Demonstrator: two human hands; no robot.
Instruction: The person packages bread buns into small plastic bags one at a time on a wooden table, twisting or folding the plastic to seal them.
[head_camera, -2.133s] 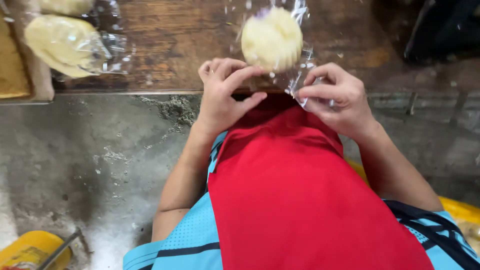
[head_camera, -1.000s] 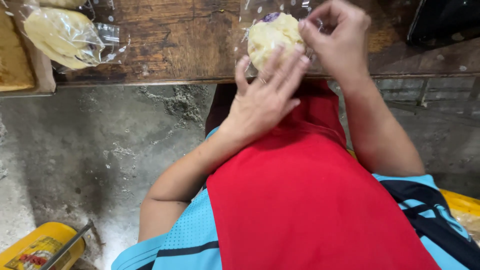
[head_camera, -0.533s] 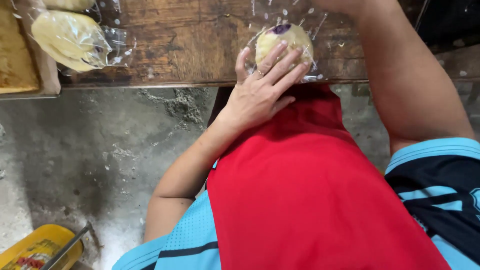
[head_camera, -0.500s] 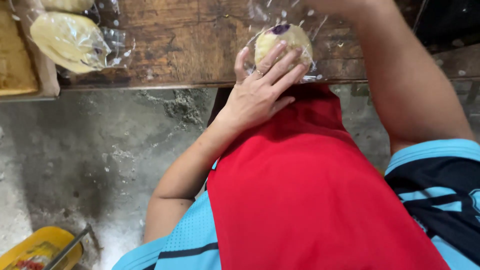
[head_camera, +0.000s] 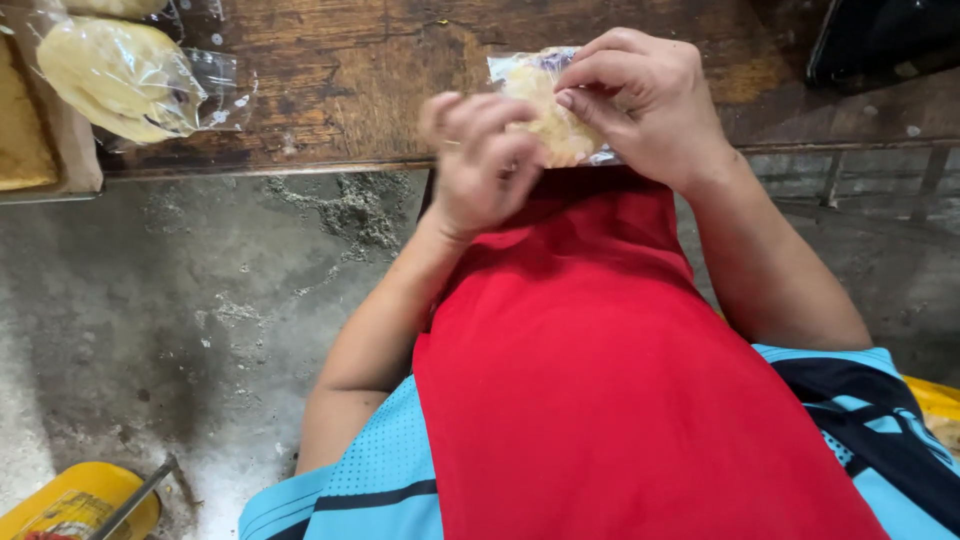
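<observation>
A pale yellow dough round in clear plastic wrap (head_camera: 548, 112) is held between both hands at the near edge of the wooden table (head_camera: 340, 80). My right hand (head_camera: 645, 100) pinches the plastic at its top with thumb and fingers. My left hand (head_camera: 478, 155), blurred, grips the wrapped dough from the left, fingers curled over it. A purple mark shows near the top of the wrap.
Other wrapped dough rounds (head_camera: 118, 78) lie at the table's far left beside a tan slab (head_camera: 22, 130). A dark object (head_camera: 880, 40) sits at the top right. Below is a concrete floor (head_camera: 180, 330) with a yellow container (head_camera: 70, 505). My red apron fills the lower middle.
My right hand came back down from above onto the wrap. My left hand shifted from lying flat over the dough to gripping its left side.
</observation>
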